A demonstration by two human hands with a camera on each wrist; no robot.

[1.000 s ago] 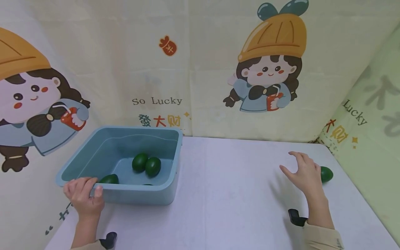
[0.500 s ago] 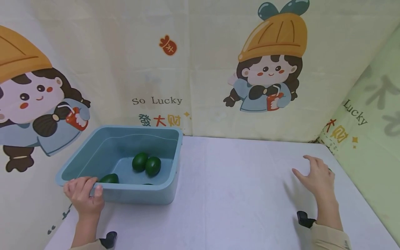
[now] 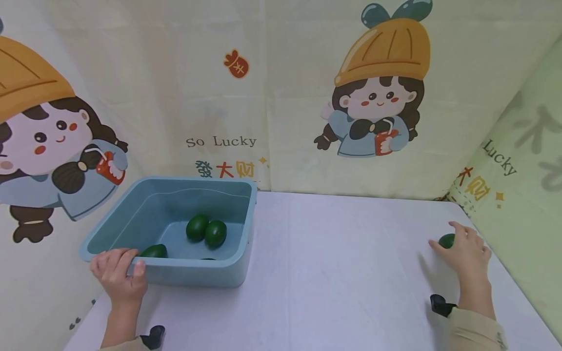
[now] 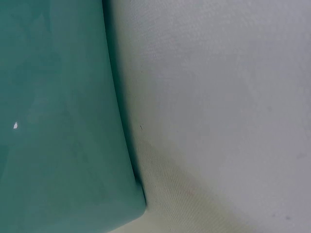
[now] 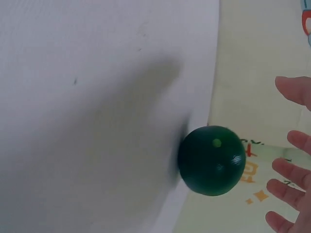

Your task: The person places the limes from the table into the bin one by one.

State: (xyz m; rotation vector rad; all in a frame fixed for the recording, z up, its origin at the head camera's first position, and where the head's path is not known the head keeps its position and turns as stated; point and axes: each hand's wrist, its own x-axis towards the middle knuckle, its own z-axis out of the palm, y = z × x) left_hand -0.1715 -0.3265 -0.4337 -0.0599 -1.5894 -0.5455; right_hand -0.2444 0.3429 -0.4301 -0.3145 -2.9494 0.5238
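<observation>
At the left, my left hand point(image 3: 119, 278) grips the near rim of a blue plastic bin point(image 3: 193, 273), fingers over the edge and thumb outside. The left wrist view shows only the bin's outer wall point(image 4: 58, 121) beside the white tabletop. Far right, my right hand point(image 3: 470, 249) hovers with thumb and fingers spread around a dark green avocado point(image 3: 447, 240). In the right wrist view, that avocado point(image 5: 212, 160) shows a pale stem spot, and the fingertips point(image 5: 286, 167) stand apart from it. Inside the bin lie several more avocados point(image 3: 215, 234), one partly hidden by the near wall.
A white-covered table point(image 3: 342, 273) stretches between bin and right hand. Behind it hangs a cream cloth point(image 3: 298, 107) with cartoon figures and lettering, and another printed cloth point(image 3: 531, 204) borders the right edge. Black wrist straps point(image 3: 441, 306) show at the cuffs.
My right hand has moved right, passing over the avocado, which now shows between thumb and fingers instead of beyond the hand. My left hand and the bin have stayed put.
</observation>
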